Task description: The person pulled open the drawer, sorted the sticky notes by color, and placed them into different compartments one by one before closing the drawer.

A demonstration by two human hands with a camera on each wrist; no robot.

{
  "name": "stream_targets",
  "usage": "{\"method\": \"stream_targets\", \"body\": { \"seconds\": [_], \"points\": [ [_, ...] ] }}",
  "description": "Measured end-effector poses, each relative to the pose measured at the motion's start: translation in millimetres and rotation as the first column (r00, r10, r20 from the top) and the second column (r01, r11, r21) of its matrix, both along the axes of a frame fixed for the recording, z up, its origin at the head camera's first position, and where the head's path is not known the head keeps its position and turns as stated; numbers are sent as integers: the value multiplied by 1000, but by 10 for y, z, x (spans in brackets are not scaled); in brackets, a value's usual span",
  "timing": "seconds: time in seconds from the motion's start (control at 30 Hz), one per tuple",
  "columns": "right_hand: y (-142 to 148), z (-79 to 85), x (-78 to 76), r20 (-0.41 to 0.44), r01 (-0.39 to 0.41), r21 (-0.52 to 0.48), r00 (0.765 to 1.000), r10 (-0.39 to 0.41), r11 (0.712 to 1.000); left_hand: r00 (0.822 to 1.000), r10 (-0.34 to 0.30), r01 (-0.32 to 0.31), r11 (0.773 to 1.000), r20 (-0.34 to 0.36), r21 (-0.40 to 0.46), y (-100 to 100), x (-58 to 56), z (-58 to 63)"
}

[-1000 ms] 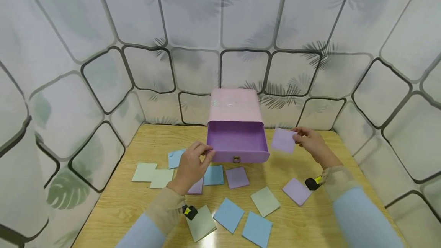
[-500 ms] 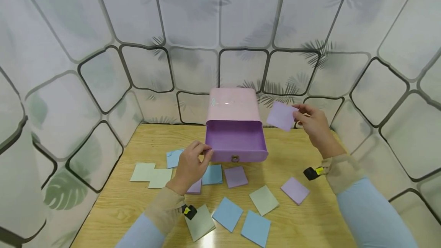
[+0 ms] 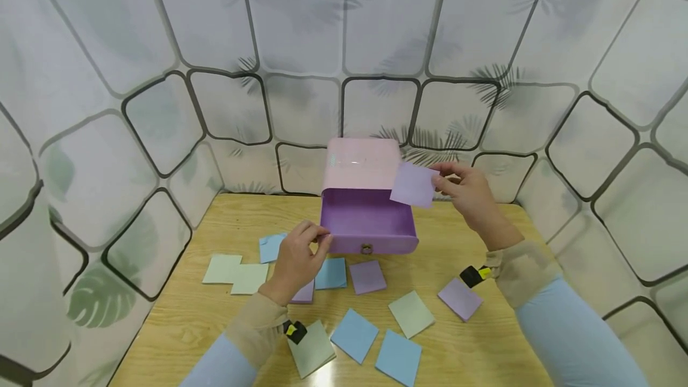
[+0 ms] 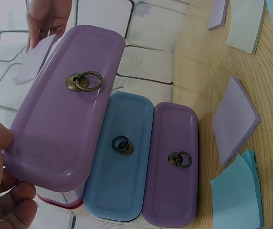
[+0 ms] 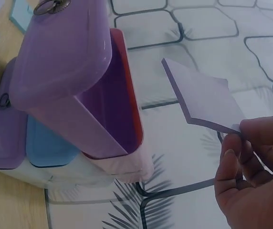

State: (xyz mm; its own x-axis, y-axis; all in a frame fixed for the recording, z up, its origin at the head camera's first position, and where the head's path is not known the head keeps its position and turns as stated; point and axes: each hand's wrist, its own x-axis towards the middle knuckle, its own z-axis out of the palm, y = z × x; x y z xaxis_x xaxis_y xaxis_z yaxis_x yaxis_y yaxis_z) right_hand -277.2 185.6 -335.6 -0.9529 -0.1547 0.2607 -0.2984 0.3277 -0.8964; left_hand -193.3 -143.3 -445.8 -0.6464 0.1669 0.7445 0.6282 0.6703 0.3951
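My right hand (image 3: 466, 196) pinches a light purple sticky note pad (image 3: 414, 185) by one edge, between thumb and fingers. The pad is raised and overlaps the right side of the drawer cabinet (image 3: 360, 163) in the head view. That pink-topped cabinet has its purple top drawer (image 3: 389, 245) pulled out, and the drawer's inside shows bare purple. At the drawer's front left corner, my left hand (image 3: 298, 261) grips the edge. In the left wrist view, a blue drawer (image 4: 120, 176) and another purple drawer (image 4: 170, 186) sit closed below it, each with a brass ring pull.
Several sticky note pads lie about the wooden table (image 3: 177, 339): green ones (image 3: 223, 269), blue ones (image 3: 355, 335) and purple ones (image 3: 460, 299). Patterned fabric (image 3: 301, 106) walls the table at the back and both sides.
My right hand has lifted the purple sticky note pad from beside the drawer, then moved it left toward the cabinet. My left hand stays at the drawer's corner.
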Motion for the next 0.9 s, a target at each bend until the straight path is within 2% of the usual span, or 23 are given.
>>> {"method": "stream_targets", "body": {
  "seconds": [0.43, 0.57, 0.7, 0.9],
  "points": [
    [-254, -87, -32, 44, -105, 47, 994, 103, 993, 999, 3, -3, 1000, -32, -4, 17, 2, 13],
    [-335, -81, -37, 58, -127, 115, 991, 121, 985, 999, 6, -6, 1000, -34, -4, 15, 1, -3],
    [-415, -93, -50, 56, -163, 213, 986, 155, 963, 999, 8, -8, 1000, -33, -1, 17, 3, -9],
    [-552, -112, -59, 68, -225, 367, 974, 215, 903, 1000, 13, -13, 1000, -20, 0, 25, 11, 5]
  ]
}}
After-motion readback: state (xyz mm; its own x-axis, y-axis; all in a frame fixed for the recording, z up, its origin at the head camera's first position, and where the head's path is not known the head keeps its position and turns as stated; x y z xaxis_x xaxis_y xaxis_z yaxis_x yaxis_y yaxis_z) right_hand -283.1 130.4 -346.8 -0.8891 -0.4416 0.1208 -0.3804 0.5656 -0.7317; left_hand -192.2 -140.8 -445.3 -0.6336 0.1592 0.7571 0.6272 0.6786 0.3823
